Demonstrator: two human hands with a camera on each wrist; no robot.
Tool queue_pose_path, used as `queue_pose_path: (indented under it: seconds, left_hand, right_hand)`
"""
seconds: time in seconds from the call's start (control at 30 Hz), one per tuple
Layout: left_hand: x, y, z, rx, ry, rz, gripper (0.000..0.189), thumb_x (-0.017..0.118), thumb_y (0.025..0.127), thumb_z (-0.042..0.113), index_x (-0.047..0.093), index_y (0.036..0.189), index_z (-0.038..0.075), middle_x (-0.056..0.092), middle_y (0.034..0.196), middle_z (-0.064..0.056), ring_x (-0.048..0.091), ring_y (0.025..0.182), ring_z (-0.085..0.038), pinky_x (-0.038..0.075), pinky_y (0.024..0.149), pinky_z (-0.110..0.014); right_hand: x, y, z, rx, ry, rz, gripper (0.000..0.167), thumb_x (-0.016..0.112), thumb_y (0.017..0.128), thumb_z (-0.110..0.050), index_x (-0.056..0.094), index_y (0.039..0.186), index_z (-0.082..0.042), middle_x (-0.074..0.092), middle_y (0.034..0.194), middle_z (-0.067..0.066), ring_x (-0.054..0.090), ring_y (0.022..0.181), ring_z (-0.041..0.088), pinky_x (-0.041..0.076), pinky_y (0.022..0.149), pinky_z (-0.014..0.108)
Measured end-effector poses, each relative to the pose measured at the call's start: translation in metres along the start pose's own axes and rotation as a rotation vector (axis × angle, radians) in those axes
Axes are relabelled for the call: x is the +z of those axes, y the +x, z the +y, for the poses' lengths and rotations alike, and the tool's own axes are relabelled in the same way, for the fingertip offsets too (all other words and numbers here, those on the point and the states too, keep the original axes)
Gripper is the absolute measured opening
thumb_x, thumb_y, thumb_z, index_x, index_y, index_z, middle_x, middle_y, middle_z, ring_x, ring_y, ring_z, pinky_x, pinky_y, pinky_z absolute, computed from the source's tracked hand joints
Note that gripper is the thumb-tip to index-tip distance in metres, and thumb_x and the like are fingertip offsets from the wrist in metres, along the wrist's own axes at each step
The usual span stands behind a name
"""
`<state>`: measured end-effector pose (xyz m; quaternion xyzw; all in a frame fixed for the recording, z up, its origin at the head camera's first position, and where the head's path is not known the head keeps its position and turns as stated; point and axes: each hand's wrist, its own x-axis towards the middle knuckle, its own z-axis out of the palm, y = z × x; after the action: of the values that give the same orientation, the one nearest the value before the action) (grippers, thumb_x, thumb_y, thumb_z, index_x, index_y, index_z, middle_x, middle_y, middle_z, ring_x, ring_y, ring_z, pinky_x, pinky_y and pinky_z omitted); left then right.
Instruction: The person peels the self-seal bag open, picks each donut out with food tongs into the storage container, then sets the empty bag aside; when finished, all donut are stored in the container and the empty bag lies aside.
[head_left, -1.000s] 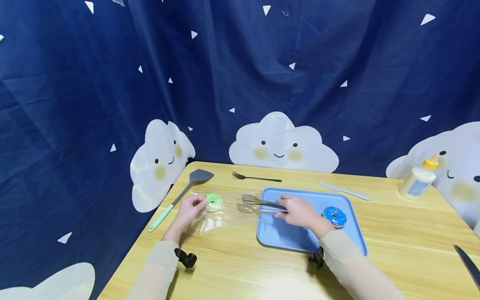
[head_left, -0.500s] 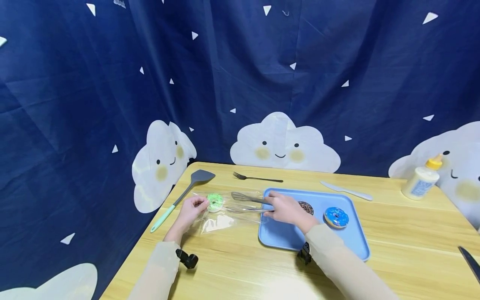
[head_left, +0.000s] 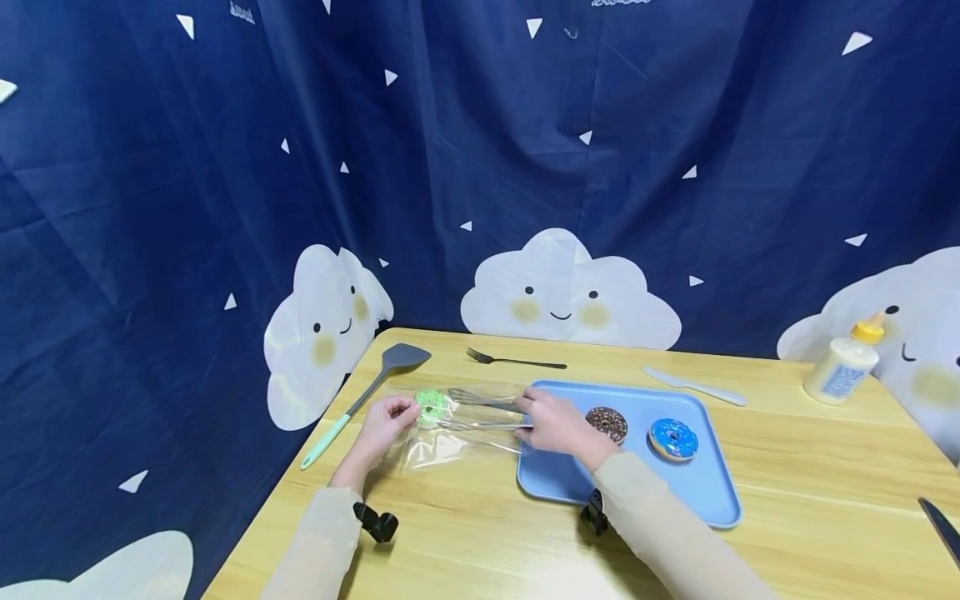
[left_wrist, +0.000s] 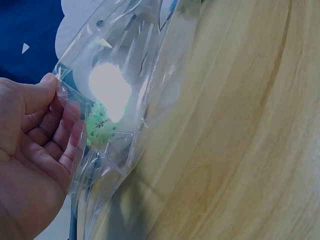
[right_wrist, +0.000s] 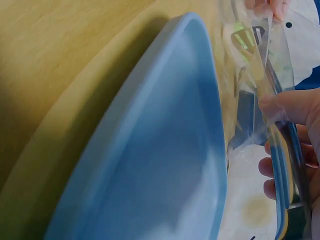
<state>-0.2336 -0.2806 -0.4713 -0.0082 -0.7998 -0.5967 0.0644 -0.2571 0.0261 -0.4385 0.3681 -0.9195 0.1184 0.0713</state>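
Observation:
At the left of the table lies a clear plastic bag (head_left: 435, 452), its closed end pinched by my left hand (head_left: 381, 429). Inside it a green sprinkled donut (head_left: 427, 402) sits right beside those fingers, partly behind glare in the left wrist view. My right hand (head_left: 557, 427) grips metal tongs (head_left: 482, 402) at the bag's mouth, over the left edge of a blue tray (head_left: 551, 483). The tongs' arms extend into the bag, their ends close to the green donut. On the tray rest a chocolate donut (head_left: 597, 421), partly behind the right wrist, and a blue donut (head_left: 663, 435).
A spatula (head_left: 367, 392) with a mint handle lies at the left edge. Behind the bag is a black fork (head_left: 517, 361); a pale knife (head_left: 693, 385) lies behind the tray. A yellow-capped bottle (head_left: 842, 371) stands back right, a dark blade (head_left: 940, 527) at the far right.
My right hand has moved left with the tongs, pushing them deeper into the bag toward the green donut. The chocolate donut has come into view behind it. My left hand keeps its place.

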Motion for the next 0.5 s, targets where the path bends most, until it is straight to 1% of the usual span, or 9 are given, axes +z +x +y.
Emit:
queue_pose_path:
  seconds: [0.1,0.23,0.4,0.5]
  left_hand:
    - [-0.0002,-0.0007,0.0004,-0.002,-0.007,0.004,0.018,0.062,0.088,0.007,0.063,0.095,-0.01,0.059,0.079,-0.007,0.053,0.072,-0.013,0.047,0.065,-0.021]
    - [-0.0009,-0.0002,0.0015,-0.02,-0.024,-0.011,0.022,0.062,0.089,0.008,0.061,0.098,-0.012,0.06,0.081,-0.009,0.053,0.072,-0.011,0.048,0.066,-0.021]
    - [-0.0027,0.0004,0.003,-0.039,-0.049,-0.033,0.022,0.061,0.089,0.005,0.059,0.098,-0.016,0.059,0.081,-0.013,0.053,0.071,-0.013,0.048,0.066,-0.023]
    - [-0.0028,-0.0001,0.0028,-0.04,-0.039,-0.025,0.021,0.061,0.089,0.005,0.06,0.097,-0.014,0.059,0.081,-0.011,0.052,0.071,-0.013,0.047,0.065,-0.023]
  right_hand:
    - [0.0018,0.0021,-0.0021,-0.022,-0.021,0.018,0.051,0.075,0.076,-0.029,0.061,0.118,-0.004,0.056,0.097,0.002,0.054,0.082,0.015,0.049,0.065,0.028]
    - [0.0038,0.0033,-0.0039,-0.044,-0.035,0.047,0.05,0.075,0.075,-0.028,0.061,0.116,-0.003,0.053,0.092,0.001,0.05,0.078,0.013,0.047,0.062,0.026]
    - [0.0071,0.0048,-0.0045,-0.059,-0.049,0.069,0.048,0.075,0.076,-0.027,0.062,0.115,-0.003,0.05,0.088,0.0,0.046,0.075,0.012,0.044,0.058,0.024]
    - [0.0096,0.0054,-0.0042,-0.074,-0.054,0.091,0.046,0.075,0.075,-0.026,0.063,0.114,-0.003,0.049,0.087,0.0,0.045,0.074,0.012,0.042,0.056,0.024]
